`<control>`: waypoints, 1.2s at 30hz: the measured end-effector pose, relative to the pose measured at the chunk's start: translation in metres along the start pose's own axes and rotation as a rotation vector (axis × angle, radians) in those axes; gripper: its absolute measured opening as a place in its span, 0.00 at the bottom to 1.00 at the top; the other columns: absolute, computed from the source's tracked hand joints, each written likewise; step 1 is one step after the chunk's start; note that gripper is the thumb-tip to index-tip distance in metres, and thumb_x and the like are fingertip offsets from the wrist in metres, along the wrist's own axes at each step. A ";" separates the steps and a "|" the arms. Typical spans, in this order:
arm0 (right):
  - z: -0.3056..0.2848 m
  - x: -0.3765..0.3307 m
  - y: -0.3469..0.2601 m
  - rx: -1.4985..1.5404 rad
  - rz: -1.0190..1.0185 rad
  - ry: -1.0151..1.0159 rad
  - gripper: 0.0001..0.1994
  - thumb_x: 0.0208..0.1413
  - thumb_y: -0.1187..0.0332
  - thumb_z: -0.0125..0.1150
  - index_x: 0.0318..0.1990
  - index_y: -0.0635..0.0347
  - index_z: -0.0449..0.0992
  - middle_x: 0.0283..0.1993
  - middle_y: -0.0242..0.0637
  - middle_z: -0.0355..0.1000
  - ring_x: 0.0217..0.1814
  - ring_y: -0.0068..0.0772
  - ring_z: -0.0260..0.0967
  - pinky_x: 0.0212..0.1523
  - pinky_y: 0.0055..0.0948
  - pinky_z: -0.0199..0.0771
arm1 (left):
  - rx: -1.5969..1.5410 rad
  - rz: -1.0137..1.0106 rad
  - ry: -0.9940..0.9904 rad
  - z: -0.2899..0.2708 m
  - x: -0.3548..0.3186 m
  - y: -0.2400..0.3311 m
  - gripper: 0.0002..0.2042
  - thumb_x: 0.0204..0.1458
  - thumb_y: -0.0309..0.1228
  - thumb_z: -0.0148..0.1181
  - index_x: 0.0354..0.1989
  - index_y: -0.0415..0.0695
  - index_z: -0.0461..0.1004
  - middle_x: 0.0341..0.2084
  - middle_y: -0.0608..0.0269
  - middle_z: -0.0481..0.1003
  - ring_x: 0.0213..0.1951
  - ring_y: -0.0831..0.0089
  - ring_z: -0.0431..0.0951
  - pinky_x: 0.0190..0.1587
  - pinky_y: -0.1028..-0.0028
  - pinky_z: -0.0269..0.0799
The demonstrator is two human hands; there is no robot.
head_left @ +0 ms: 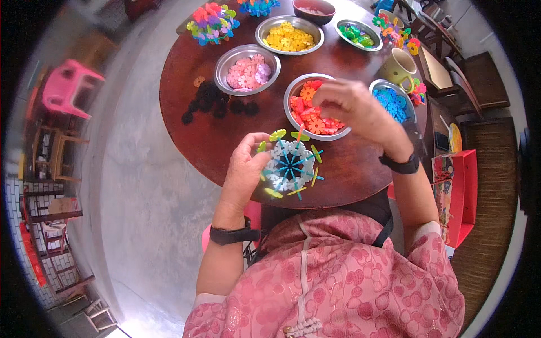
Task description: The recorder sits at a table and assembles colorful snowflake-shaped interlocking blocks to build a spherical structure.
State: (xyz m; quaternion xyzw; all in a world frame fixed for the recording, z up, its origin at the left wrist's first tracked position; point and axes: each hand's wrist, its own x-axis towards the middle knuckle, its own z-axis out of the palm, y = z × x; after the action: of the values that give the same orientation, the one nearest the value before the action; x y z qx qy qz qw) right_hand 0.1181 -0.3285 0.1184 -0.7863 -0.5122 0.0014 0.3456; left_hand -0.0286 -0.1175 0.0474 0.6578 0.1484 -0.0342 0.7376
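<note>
My left hand [242,170] grips the left side of a round build of interlocking plastic flower pieces [290,163]. The build has a white ring, blue spokes meeting at a dark centre, and yellow-green pieces around its outside; one orange piece sticks up at the top. Over a metal bowl [288,108] of red and orange flower pieces [307,119], my right hand [356,106] is slightly blurred, its fingers bent into a pinch. Whatever lies between those fingertips is hidden.
Metal bowls hold pink and purple [248,73], yellow [288,38], green [357,37] and blue pieces [390,102]. Black pieces [217,102] lie loose on the round brown table [186,141]. A mug [398,66] stands right; a colourful finished build [213,23] sits far left.
</note>
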 end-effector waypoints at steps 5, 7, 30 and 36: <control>-0.017 -0.002 0.033 -0.233 0.120 0.119 0.04 0.49 0.74 0.60 0.33 0.63 0.75 0.32 0.46 0.72 0.36 0.50 0.72 0.38 0.41 0.72 | 0.184 0.012 0.061 -0.002 0.002 -0.001 0.14 0.51 0.26 0.56 0.46 0.39 0.71 0.36 0.66 0.74 0.36 0.79 0.72 0.40 0.78 0.69; -0.016 -0.005 0.042 -0.284 0.175 0.108 0.04 0.49 0.73 0.60 0.33 0.62 0.76 0.33 0.46 0.72 0.37 0.51 0.72 0.39 0.41 0.72 | 0.169 0.006 0.040 -0.001 0.002 -0.001 0.14 0.51 0.27 0.57 0.47 0.39 0.72 0.36 0.65 0.75 0.37 0.79 0.73 0.41 0.77 0.70; 0.017 -0.005 0.046 -0.469 0.176 -0.115 0.11 0.50 0.75 0.52 0.40 0.54 0.77 0.42 0.45 0.72 0.45 0.49 0.73 0.45 0.44 0.74 | 0.503 0.182 0.034 0.001 0.000 0.031 0.23 0.47 0.27 0.66 0.54 0.44 0.69 0.46 0.58 0.72 0.49 0.70 0.72 0.52 0.71 0.70; 0.015 -0.005 0.029 -0.434 0.224 -0.030 0.08 0.49 0.75 0.57 0.38 0.56 0.75 0.41 0.42 0.70 0.43 0.49 0.71 0.44 0.42 0.73 | 0.610 0.209 0.008 0.007 0.016 0.039 0.21 0.46 0.26 0.65 0.50 0.41 0.72 0.43 0.59 0.75 0.48 0.70 0.74 0.50 0.71 0.71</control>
State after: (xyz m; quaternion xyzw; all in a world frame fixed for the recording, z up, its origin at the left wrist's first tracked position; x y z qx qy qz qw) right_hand 0.1339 -0.3307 0.0892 -0.8939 -0.4151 -0.0587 0.1589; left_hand -0.0023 -0.1169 0.0814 0.8605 0.0657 0.0012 0.5052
